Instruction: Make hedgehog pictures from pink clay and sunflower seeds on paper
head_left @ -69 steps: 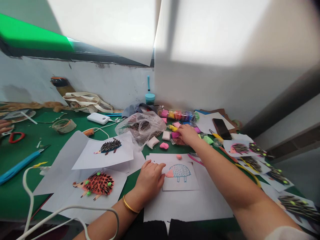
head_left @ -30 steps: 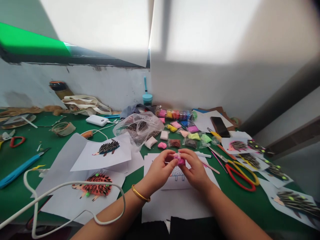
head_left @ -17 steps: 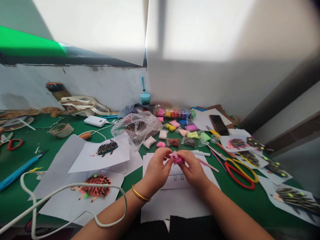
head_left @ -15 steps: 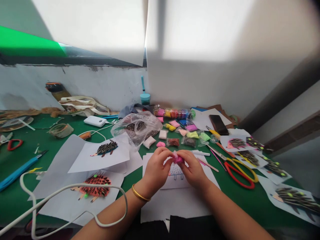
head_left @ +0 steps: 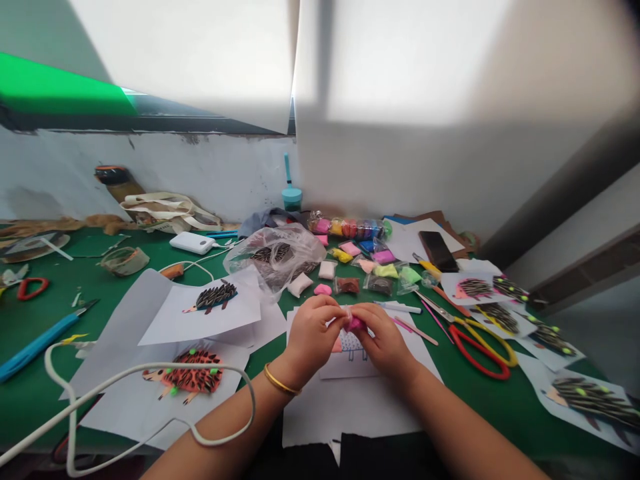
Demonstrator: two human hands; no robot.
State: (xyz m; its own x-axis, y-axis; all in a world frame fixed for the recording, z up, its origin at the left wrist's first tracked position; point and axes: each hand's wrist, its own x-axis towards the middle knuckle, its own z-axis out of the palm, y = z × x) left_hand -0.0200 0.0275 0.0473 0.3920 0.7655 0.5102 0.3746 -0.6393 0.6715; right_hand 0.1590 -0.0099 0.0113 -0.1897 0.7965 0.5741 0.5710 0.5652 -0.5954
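Note:
Between my two hands is a small pink packet of modelling clay (head_left: 355,323), its clear wrapper pinched at the top. My left hand (head_left: 314,333), with a gold bangle at the wrist, grips the wrapper with thumb and fingertips. My right hand (head_left: 383,340) is closed around the pink lump from the other side. Under the hands lies a paper with a hedgehog drawing (head_left: 352,347), its dotted body and legs in blue outline and a patch of pink at its left end; the hands cover part of it. A pink lump of clay (head_left: 323,289) sits just beyond.
Several clay packets (head_left: 347,285) lie beyond my hands near a clear plastic bag (head_left: 275,257). Red-and-yellow scissors (head_left: 480,343) and a phone (head_left: 438,251) are at right. Finished hedgehog pictures (head_left: 193,371) lie on both sides. A white cable (head_left: 150,367) loops above my left forearm.
My hands stay together at nearly the same spot. The pink packet has turned slightly, with its wrapper end now toward my left fingers. The view has shifted a little.

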